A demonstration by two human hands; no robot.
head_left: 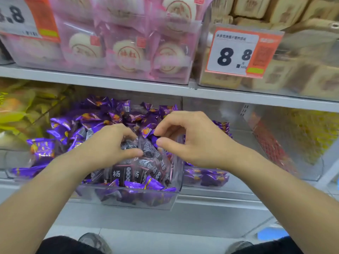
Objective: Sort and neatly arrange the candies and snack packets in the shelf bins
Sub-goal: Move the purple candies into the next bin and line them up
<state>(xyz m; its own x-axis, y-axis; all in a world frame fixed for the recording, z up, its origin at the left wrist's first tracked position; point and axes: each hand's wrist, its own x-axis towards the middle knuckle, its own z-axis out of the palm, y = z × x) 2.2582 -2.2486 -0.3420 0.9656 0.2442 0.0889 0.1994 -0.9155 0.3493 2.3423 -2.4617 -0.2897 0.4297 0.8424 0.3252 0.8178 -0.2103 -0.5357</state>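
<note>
Two hands meet mid-frame over our clear plastic bin (141, 198) of purple foil-wrapped candies (60, 123): our left hand (108, 143) pinches dark translucent candy packets (145, 149) heaped at its front, our right hand (194, 140) hovers beside with fingers curled, holding nothing.

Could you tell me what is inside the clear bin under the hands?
The clear bin holds purple candies and dark-wrapped packets. Both hands and the top layer cover whatever lies deeper.

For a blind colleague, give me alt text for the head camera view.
Left hand and right hand pinch dark snack packets atop a clear bin of purple candies, below a shelf of pink-wrapped cakes.
</note>
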